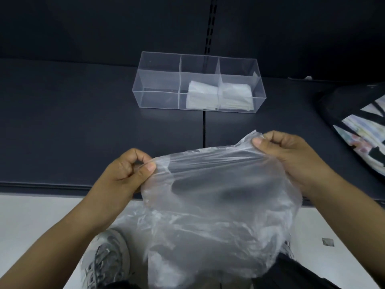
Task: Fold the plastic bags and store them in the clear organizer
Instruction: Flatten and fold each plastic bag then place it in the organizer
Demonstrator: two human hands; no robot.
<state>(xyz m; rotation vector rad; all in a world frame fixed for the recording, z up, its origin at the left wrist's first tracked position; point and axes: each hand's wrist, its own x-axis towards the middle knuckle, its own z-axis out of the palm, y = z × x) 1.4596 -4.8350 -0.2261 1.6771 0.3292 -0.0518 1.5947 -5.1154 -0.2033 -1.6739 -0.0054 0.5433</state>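
One translucent plastic bag (208,205) is held unfolded in the air between both hands, over the front edge of the dark shelf (83,132). The film is thin, cloudy and heavily creased. Its lower part hangs crumpled in front of the person's legs and is cut off by the bottom of the frame. A grey laced shoe (106,259) and pale floor (31,226) are seen beside it.

The bag's top edge is pinched at one corner by the left hand (125,170), with the fingers (149,168) curled onto the film. The other corner is gripped in the same way by the right hand (291,155).

Farther back on the shelf stands the clear organizer (158,59), divided into three compartments. Folded white bags (201,94) lie in the middle and right compartments; their number cannot be made out. A dark patterned item (358,130) is cut off at the right edge and cannot be identified.
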